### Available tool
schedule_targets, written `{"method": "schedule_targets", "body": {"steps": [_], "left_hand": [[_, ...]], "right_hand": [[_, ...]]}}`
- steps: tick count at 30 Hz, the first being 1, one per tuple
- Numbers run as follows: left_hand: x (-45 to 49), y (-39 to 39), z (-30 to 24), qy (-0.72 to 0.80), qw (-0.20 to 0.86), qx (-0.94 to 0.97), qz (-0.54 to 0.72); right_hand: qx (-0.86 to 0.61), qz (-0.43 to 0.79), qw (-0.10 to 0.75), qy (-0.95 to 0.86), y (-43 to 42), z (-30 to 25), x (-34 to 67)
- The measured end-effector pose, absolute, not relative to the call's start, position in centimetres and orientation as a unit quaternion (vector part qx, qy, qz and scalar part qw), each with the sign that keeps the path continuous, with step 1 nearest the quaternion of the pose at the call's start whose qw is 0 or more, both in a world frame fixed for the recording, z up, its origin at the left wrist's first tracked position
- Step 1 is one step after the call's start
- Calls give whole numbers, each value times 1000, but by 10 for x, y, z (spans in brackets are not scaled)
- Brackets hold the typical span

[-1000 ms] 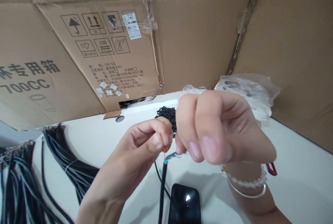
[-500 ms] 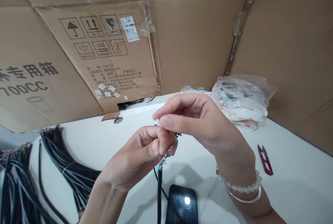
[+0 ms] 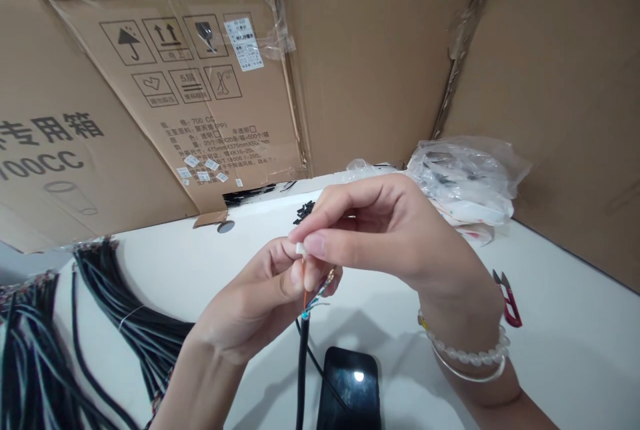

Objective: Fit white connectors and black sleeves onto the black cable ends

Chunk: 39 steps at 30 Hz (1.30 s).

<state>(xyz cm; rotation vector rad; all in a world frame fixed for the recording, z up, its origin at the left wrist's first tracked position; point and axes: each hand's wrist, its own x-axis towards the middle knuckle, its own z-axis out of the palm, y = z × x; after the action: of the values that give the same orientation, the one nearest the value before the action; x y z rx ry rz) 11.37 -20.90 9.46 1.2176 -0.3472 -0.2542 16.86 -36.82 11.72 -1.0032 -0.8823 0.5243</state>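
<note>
Two-handed pinch at a stripped cable end, seen from the head-worn camera. The left hand (image 3: pixel 249 300) is curled, its thumb pressed toward the fingers, pinching the conductors just above the sheath of a black cable (image 3: pixel 302 363), which hangs down over the white desk (image 3: pixel 565 350). An orange wire (image 3: pixel 304 290) and fine blue and metallic strands spread from the cut end, just below the fingertips. The right hand (image 3: pixel 385 230) pinches a small white piece (image 3: pixel 300 248) between thumb and forefinger, the other fingers loosely curled; the piece's exact form is too small to tell. A hold close to the sheath appears to give the steadiest control, and keeping the orange wire apart from the loose strands would limit tangling. Around the hands lie bundled black cables (image 3: pixel 130 303), a scattered heap of short black pieces (image 3: pixel 304 212), a black smartphone (image 3: pixel 349 390), red-handled thread snips (image 3: pixel 509 300), and a crumpled plastic bag (image 3: pixel 465 177) before a cardboard carton panel (image 3: pixel 150 83).
</note>
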Motion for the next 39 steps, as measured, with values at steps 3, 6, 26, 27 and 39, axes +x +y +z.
{"method": "schedule_targets", "body": {"steps": [3, 6, 26, 27, 39], "left_hand": [[114, -209, 95, -164, 806, 555, -124], [114, -209, 95, -170, 811, 545, -131], [118, -207, 88, -177, 809, 538, -155], [118, -206, 87, -179, 809, 537, -159], [118, -210, 87, -161, 838, 497, -158]], "right_hand": [[-465, 231, 752, -406, -369, 117, 168], [-459, 241, 752, -406, -369, 118, 168], [-499, 220, 739, -396, -372, 118, 165], [-499, 219, 740, -394, -372, 119, 165], [-540, 188, 720, -393, -374, 126, 162]]}}
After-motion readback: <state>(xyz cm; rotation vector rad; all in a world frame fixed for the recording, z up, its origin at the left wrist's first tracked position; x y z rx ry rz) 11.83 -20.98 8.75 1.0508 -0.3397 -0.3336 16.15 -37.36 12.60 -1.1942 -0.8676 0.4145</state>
